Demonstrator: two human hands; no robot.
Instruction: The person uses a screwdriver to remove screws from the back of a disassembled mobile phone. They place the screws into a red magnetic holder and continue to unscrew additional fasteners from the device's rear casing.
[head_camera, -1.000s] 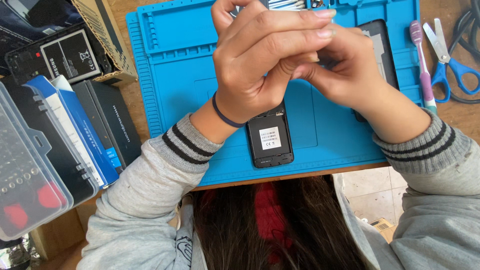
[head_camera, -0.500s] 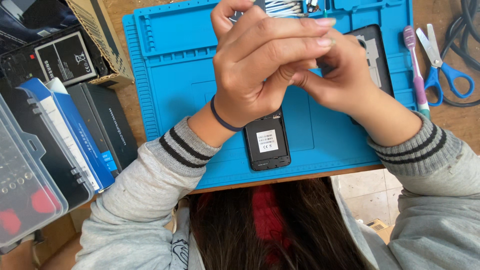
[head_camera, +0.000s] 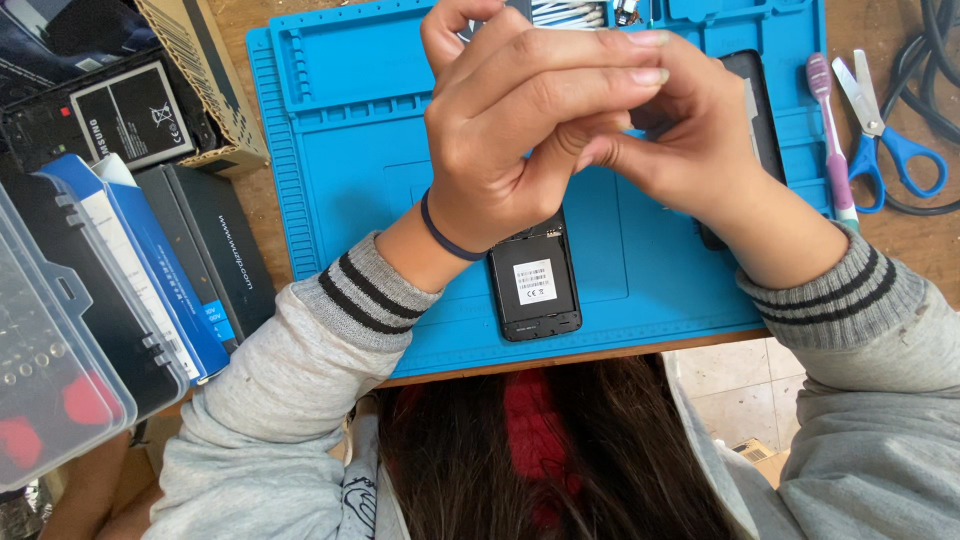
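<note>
Two hands pressed together over a blue work mat

An opened black phone (head_camera: 535, 285) lies back-up near the blue mat's (head_camera: 340, 180) front edge, just below the left hand (head_camera: 520, 130). That hand's fingers fold over the right hand (head_camera: 680, 140); what they pinch is hidden. Beyond, a black phone cover (head_camera: 757, 110) lies on the mat, with a pink toothbrush (head_camera: 830, 130) and blue scissors (head_camera: 890, 130) beside.

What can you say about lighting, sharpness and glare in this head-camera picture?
Head view: even, soft daylight; the left hand and right hand are sharp; the blue mat shows no glare; the clear plastic case at the edge catches pale reflections.
</note>
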